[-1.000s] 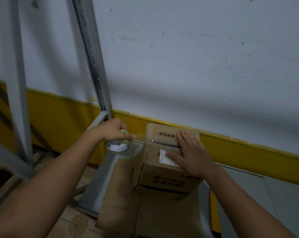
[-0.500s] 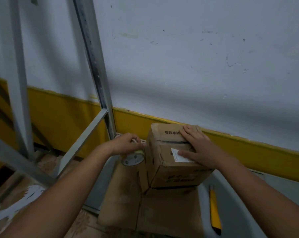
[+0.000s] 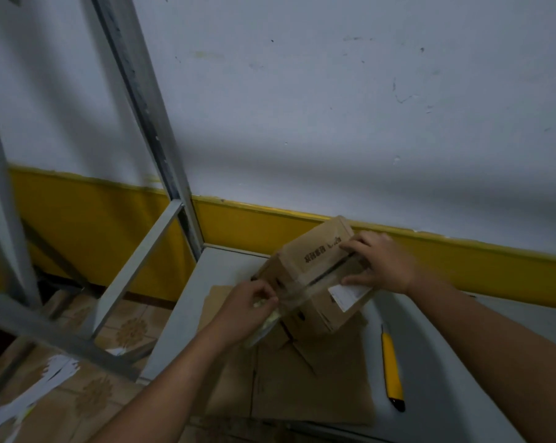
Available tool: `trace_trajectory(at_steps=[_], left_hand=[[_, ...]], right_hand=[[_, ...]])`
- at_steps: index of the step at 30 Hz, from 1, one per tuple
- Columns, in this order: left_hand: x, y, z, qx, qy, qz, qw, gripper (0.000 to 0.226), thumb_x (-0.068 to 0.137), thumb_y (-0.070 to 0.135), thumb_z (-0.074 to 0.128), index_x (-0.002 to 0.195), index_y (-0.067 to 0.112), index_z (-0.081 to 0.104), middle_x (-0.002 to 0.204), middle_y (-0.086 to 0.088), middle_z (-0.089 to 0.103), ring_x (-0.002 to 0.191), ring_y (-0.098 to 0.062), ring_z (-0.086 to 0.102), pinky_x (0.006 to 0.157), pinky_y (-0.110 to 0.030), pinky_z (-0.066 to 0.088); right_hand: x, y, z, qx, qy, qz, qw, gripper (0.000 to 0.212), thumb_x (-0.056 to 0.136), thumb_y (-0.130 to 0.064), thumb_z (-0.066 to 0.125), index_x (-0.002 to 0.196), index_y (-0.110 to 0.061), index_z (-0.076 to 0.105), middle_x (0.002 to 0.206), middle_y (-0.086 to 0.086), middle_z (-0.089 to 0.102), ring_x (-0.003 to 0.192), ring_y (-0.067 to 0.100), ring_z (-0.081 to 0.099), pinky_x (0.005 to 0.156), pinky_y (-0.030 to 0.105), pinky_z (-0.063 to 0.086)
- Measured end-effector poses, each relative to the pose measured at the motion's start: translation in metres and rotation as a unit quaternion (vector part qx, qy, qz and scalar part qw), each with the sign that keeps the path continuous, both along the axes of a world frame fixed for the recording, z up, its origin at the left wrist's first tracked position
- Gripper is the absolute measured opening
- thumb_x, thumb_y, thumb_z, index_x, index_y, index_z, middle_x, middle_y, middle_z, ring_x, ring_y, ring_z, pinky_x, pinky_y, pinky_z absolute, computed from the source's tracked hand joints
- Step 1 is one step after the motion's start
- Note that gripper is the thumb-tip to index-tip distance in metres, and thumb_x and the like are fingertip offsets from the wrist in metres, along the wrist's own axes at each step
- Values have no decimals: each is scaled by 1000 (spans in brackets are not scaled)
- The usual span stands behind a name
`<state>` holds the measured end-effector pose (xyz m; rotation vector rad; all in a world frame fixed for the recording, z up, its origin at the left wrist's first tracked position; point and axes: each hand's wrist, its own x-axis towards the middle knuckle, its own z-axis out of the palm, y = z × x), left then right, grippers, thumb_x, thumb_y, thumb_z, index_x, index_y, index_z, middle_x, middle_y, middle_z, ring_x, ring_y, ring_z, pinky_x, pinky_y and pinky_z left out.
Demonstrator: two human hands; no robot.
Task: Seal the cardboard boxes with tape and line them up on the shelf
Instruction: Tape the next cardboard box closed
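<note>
A small brown cardboard box [image 3: 311, 270] with printed characters and a white label stands tilted on a flat cardboard sheet [image 3: 289, 388]. My right hand [image 3: 379, 262] lies flat on the box's top over the flap seam. My left hand [image 3: 251, 306] grips a roll of clear tape [image 3: 265, 324] at the box's near left side. A strip of clear tape runs from the roll onto the box's left face. The roll is mostly hidden by my fingers.
A yellow utility knife [image 3: 391, 372] lies on the grey shelf surface [image 3: 462, 362] to the right of the sheet. Grey metal shelf uprights [image 3: 142, 100] and a brace rise at the left. Behind is a white wall with a yellow band. Tiled floor shows at lower left.
My left hand has brought the tape roll down from the box's far left corner to its near left side, drawing tape along. The box has turned and tilted under my right hand.
</note>
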<state>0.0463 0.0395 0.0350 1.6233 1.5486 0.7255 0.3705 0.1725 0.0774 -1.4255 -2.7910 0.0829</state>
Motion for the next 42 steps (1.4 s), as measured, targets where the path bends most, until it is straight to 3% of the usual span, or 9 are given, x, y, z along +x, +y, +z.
trace_trajectory(at_steps=[5, 14, 21, 25, 28, 31, 33, 36, 42], left_hand=[[8, 8, -7, 4, -7, 73, 997, 11, 101, 28, 66, 90, 31, 67, 95, 13, 69, 95, -1, 63, 78, -25, 47], [4, 22, -17, -14, 45, 116, 992, 12, 102, 31, 65, 100, 20, 69, 102, 5, 70, 97, -12, 63, 79, -29, 44], [-15, 25, -29, -41, 40, 126, 990, 14, 104, 34, 62, 103, 21, 67, 98, 6, 68, 96, -16, 65, 67, -21, 41], [-29, 24, -38, -59, 30, 137, 988, 12, 102, 39, 64, 106, 28, 64, 104, 7, 70, 103, -18, 67, 75, -31, 49], [-35, 17, -40, -65, -24, 137, 988, 35, 100, 39, 68, 127, 34, 45, 117, 2, 71, 110, -19, 69, 91, -43, 58], [-39, 14, -34, -7, -30, 82, 996, 75, 102, 25, 67, 152, 50, 16, 117, 1, 73, 107, -14, 71, 90, -36, 58], [-41, 16, -28, 18, -17, 35, 999, 90, 104, 20, 64, 158, 60, 5, 137, 3, 66, 114, -13, 69, 97, -36, 56], [-43, 22, -21, 24, -17, -4, 1000, 87, 106, 17, 59, 156, 67, 9, 164, 12, 41, 123, -14, 65, 104, -43, 56], [-44, 22, -27, 21, -48, 7, 999, 94, 103, 15, 65, 154, 72, 9, 156, 2, 51, 114, -9, 68, 100, -44, 59]], right_hand=[[-7, -19, -34, -12, 75, -59, 995, 74, 96, -66, 44, 159, -30, 33, 162, -4, 34, 146, 21, 35, 114, 47, 38], [-38, -26, -56, -36, 153, -97, 983, 62, 105, -52, 41, 160, -26, 29, 170, 3, 18, 157, 23, 14, 122, 58, 26], [-57, -29, -53, -64, 127, -97, 985, 79, 95, -73, 25, 163, -35, 18, 173, -5, 1, 158, 15, -7, 127, 54, 2], [-71, -23, -53, -52, 101, -89, 990, 91, 86, -86, 18, 163, -37, 17, 173, -5, -1, 158, 15, -9, 125, 52, 5], [-73, -19, -56, -52, 102, -79, 990, 89, 87, -86, 21, 162, -38, 18, 173, -5, 2, 159, 14, -6, 126, 53, 8], [-68, -17, -59, -57, 117, -70, 989, 85, 90, -82, 24, 162, -38, 20, 173, -6, 4, 159, 13, -5, 126, 53, 5], [-65, -17, -57, -62, 123, -65, 988, 84, 90, -81, 26, 162, -37, 21, 173, -6, 3, 158, 12, -6, 127, 54, 3], [-65, -20, -57, -51, 145, -66, 986, 80, 93, -77, 31, 162, -36, 25, 173, -6, 5, 158, 12, -5, 127, 53, 0], [-57, -48, -73, -27, 290, -173, 941, 64, 101, -52, 54, 159, -33, 33, 171, -3, 16, 159, 15, 4, 125, 45, 7]])
